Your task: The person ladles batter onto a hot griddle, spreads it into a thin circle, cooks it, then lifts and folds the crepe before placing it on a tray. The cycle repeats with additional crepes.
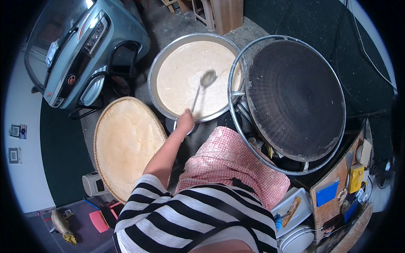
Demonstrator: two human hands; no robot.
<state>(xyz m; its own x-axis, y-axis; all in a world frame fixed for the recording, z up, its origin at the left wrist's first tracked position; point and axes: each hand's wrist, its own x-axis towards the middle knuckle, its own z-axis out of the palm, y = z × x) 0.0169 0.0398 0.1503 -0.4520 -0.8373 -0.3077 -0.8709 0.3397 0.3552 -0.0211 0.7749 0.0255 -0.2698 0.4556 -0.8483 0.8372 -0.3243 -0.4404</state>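
Note:
My left hand (184, 122) is closed around the long handle of a ladle (208, 79), at the near rim of a wide metal basin (154, 95). Pale, thick batter (181, 71) fills much of the basin. The ladle's round bowl is slightly blurred and hangs at or just over the batter's surface; I cannot tell if it touches. To the right of the basin is a large round black griddle (295, 101) inside a metal ring frame (232, 84). Its surface is bare. My right hand does not show.
A round woven tray (96, 143) stacked with pale flatbreads (126, 147) lies at my left. Beyond it stands a blue-grey vehicle (90, 46) with black bars. At the lower right are a white tray (310, 206), a bucket lid (297, 240) and a cluttered wooden board (322, 211).

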